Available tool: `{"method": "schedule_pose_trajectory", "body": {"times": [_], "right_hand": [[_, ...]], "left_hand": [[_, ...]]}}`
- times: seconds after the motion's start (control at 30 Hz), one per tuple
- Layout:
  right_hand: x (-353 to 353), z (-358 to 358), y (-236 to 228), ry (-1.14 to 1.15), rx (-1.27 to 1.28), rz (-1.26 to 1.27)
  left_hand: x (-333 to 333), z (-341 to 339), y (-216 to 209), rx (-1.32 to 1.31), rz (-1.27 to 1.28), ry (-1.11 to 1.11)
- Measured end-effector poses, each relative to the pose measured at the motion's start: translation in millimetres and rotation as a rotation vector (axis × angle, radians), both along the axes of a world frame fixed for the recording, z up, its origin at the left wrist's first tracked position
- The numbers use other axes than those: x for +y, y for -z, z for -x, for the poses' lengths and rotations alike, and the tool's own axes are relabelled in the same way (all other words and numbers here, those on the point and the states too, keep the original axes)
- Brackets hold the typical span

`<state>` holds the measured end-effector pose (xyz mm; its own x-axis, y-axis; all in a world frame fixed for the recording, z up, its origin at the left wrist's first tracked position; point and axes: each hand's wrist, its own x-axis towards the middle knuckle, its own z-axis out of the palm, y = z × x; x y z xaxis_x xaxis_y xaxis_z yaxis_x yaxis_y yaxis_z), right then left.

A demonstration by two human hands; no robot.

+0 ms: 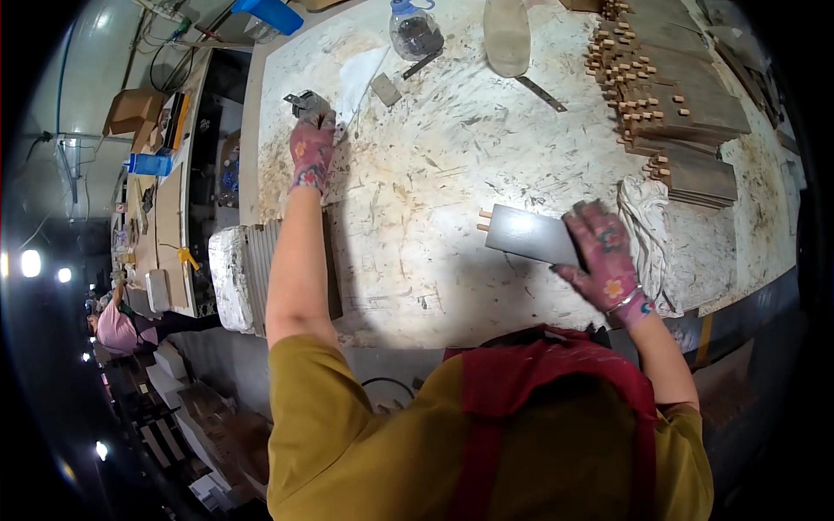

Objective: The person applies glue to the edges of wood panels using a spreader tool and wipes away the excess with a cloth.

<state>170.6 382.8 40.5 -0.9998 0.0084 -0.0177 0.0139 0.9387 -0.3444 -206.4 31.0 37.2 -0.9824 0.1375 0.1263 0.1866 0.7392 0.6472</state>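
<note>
My left hand (313,152), in a pink flowered glove with darkened fingertips, reaches to the far left of the worktable. Its fingers are closed at a small dark grey metallic object (302,102), partly hidden by them; I cannot make out its kind. A grey rectangular board (530,234) lies on or just over the table, two wooden dowels (485,220) sticking out of its left end. The board's right end is in my right hand (604,256), which wears a matching glove, with the thumb at the near edge.
Stacked grey boards with dowels (695,104) fill the right side, a white cloth (643,234) nearer me. At the back stand a blue-lidded bottle (413,33) and a clear bottle (506,39), near a metal strip (540,94). More boards (265,252) stand beside my left forearm.
</note>
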Motion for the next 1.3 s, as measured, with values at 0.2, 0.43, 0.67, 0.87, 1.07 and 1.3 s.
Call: {"method": "schedule_pose_trajectory", "body": {"times": [0.2,0.43,0.67,0.87,1.07,1.3], "right_hand": [[-13.4,3.6,26.8,0.053,0.080,0.002],[-9.1,3.1,29.8,0.053,0.059,0.128],[-2.7,-6.0,46.4,0.065,0.086,0.101],[-5.2,-3.9,46.5,0.038,0.130,0.065],[-8.8,1.0,33.8,0.046,0.110,0.045],[-9.4,-1.1,31.8,0.060,0.143,0.033]], "left_hand": [[43.2,39.6,6.0,-0.060,0.800,0.149],[39.0,69.1,21.8,-0.177,0.951,0.158],[100.0,-40.1,-26.7,-0.503,-0.286,0.189],[126.0,-189.0,-8.7,-0.849,-0.863,0.160],[96.4,-202.1,36.2,-0.931,-1.102,0.260],[103.4,-207.2,39.4,-0.893,-0.974,0.181]]}}
